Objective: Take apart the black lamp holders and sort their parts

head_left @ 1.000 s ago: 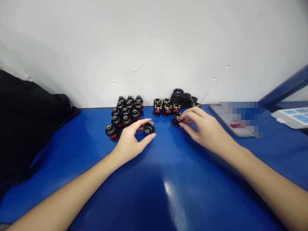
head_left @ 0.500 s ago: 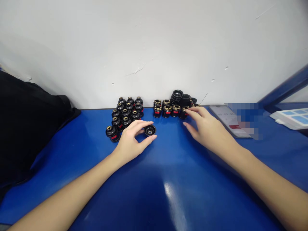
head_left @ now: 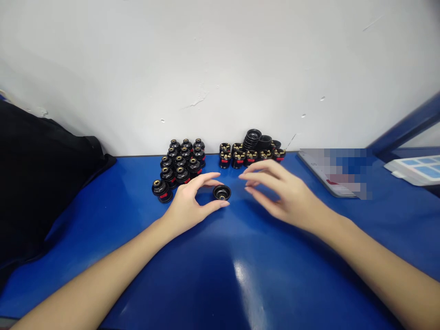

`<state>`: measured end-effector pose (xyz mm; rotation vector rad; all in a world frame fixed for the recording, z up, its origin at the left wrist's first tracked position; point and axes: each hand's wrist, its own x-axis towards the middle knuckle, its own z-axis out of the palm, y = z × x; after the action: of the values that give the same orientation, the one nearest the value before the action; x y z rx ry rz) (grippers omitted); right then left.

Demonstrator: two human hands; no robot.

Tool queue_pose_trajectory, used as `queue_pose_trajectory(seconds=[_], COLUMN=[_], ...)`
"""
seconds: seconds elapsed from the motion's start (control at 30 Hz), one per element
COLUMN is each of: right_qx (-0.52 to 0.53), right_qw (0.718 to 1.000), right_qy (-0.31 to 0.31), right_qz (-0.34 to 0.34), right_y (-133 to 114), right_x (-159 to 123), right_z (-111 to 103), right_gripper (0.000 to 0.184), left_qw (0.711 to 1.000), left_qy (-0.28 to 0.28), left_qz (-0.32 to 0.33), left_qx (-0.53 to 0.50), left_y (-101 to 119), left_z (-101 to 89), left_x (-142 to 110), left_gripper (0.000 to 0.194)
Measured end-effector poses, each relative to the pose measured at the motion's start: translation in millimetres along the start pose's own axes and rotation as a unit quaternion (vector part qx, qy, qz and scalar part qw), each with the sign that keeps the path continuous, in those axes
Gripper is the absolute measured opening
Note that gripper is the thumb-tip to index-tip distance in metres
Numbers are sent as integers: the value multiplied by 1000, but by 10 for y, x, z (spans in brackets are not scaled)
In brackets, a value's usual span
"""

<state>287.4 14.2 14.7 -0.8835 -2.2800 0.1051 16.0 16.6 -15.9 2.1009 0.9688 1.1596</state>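
Bare hands (head_left: 188, 198), bare forearms (head_left: 113, 263)

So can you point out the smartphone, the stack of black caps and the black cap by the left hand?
Smartphone (head_left: 316, 168), head view, on the screen.
Stack of black caps (head_left: 251, 143), head view, ribbed side.
Black cap (head_left: 222, 191), head view, hollow inside.

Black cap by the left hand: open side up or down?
Open side up: the black cap shows its wide rim and hollow inside. It sits between the left hand's thumb and index finger.
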Motion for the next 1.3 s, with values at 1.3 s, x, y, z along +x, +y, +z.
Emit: queue_pose_trajectory(seconds=[1.3], right_qx=[-272], right_qw=[957], right_qy=[49], right_qz=[94], right_y=[779], right_x=[633], right_z=[-92], right_gripper=[29], left_qw=[874], left_qy=[-1], left_qz=[115], left_qx=[471], left_y=[70], left_z=[-210], left_x=[27], left_gripper=[45])
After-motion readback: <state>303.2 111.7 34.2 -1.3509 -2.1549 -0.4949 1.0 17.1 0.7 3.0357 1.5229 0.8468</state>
